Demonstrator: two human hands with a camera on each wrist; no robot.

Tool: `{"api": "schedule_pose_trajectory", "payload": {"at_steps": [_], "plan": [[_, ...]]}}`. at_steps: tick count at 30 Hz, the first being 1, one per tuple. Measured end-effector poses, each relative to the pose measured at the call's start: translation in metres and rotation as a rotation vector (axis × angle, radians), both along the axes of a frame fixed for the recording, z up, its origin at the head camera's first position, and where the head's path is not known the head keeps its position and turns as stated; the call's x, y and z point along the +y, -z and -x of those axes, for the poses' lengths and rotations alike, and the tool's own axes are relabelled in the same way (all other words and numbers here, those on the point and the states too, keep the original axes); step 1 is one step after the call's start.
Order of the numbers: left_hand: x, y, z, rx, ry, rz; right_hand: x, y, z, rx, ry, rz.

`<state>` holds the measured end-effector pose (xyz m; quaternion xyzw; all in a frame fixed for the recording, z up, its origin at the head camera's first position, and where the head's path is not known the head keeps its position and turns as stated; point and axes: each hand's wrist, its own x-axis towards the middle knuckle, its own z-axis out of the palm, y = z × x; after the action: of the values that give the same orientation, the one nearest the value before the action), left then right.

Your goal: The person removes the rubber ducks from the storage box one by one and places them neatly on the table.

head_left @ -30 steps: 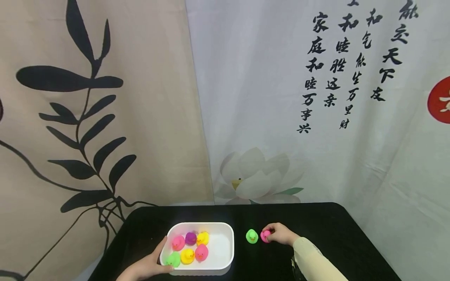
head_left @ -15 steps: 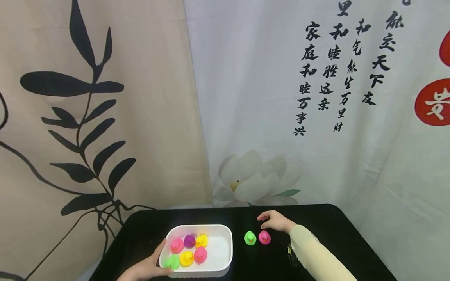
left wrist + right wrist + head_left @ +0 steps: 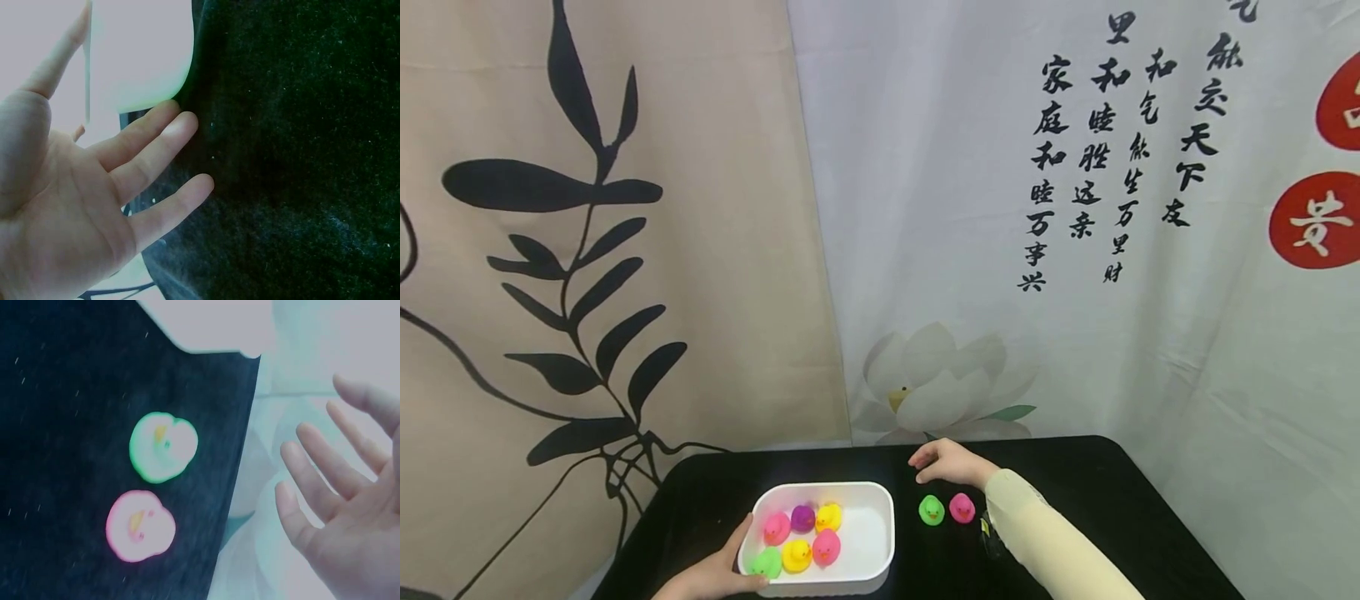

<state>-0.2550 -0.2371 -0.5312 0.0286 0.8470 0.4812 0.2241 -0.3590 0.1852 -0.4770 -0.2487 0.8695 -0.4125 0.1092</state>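
Release is complete at the right hand: fingers loosely bent, nothing held. One second ago its fingertips were on the pink duck; the hand has since lifted off and shifted back and to the left, to a position beyond the pink duck and the green duck, near the far edge of the black table. The left hand has kept its position at the near left corner of the white tray, thumb and fingers extended against it. No curled grasp shows; the hand appears to steady the tray.

Effect on the work (judgement): handling of the pink duck is finished, the tray contents are unaffected, and the right hand is available.

Location: the pink duck sits on the table to the right of the tray, just beside the green duck, not touching it.

Count, table: two ducks.
Count, tray: six toys. Back row: pink tray duck, purple toy, yellow duck. Front row: green tray duck, second yellow duck, second pink tray duck.
Count, total: eight toys; three pink, two green, two yellow, one purple, its beak not discernible.

Behind the table: one printed backdrop with two red discs at its right.
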Motion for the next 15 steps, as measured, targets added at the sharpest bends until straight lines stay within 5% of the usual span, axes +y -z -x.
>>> {"api": "schedule_pose_trajectory", "payload": {"at_steps": [15], "plan": [[-0.003,0.009,0.007,-0.001,-0.032,-0.009,-0.060,-0.003,-0.007,-0.072,-0.058,-0.046]]}}
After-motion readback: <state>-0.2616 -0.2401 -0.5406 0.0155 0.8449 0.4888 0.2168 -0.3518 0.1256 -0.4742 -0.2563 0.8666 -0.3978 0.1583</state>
